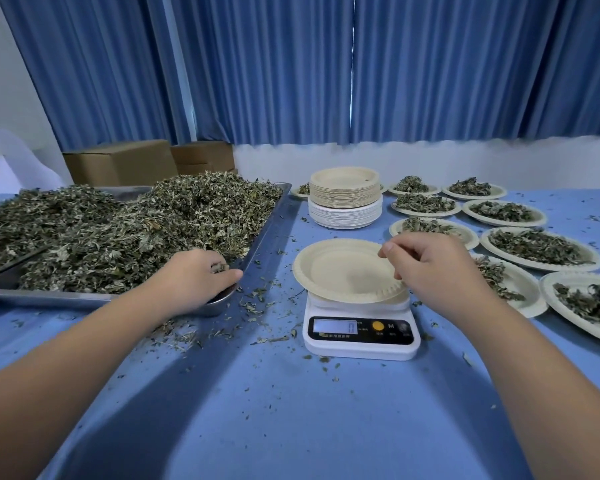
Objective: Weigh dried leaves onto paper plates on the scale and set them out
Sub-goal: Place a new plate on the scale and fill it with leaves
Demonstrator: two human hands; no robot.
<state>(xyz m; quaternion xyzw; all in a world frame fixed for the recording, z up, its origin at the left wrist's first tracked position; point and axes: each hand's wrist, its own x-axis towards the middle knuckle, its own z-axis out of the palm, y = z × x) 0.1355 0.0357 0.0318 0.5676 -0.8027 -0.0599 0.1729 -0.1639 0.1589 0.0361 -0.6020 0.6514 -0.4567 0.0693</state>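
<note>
left hand [201, 273] clutches dried leaves [136, 230] left of scale [361, 336] (likely light, crumbly: scoop loosely) | right hand [426, 265] at plate [340, 271] rim, grip unclear

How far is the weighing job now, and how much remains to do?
Done: several filled plates are set out on the right. In hand: an empty plate sits on the scale, the right hand at its rim, while the left hand grips dried leaves by the tray. Left: the tray is heaped and the plate stack is tall, so much remains.

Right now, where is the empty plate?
The empty plate sits on the white scale, centre-right in the head view, the right hand over its rim.
</note>
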